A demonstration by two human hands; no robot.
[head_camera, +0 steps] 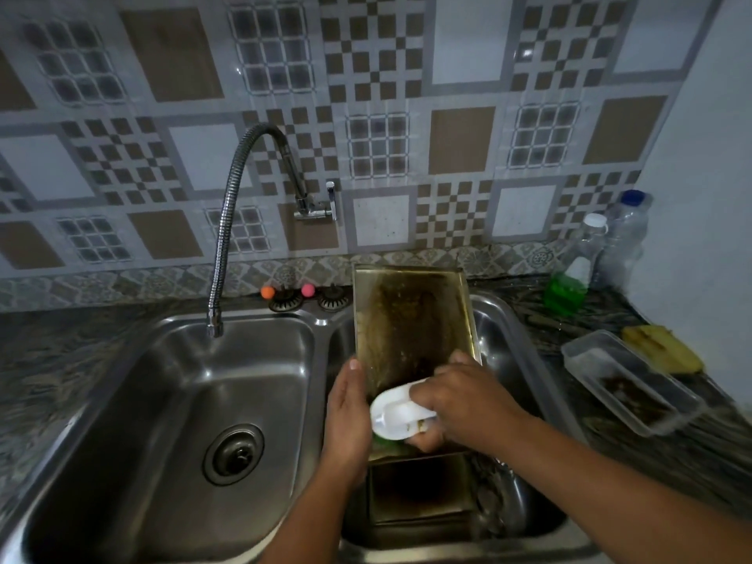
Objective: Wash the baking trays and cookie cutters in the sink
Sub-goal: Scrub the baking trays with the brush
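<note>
A rectangular metal baking tray (pixel 415 319), smeared with brown grime, stands tilted in the right basin (pixel 512 384) of the double sink. My left hand (pixel 346 417) holds its left edge, thumb up along the rim. My right hand (pixel 464 405) grips a white-handled scrubber (pixel 396 417) with a green pad and presses it on the tray's lower part. Another dark tray (pixel 419 494) lies beneath in the same basin. No cookie cutters can be made out.
The left basin (pixel 195 405) has a drain plug (pixel 234 453) under a flexible tap (pixel 228 221). On the right counter stand a green soap bottle (pixel 569 278), a clear bottle (pixel 626 238), a plastic container (pixel 630 384) and a yellow sponge (pixel 663 348).
</note>
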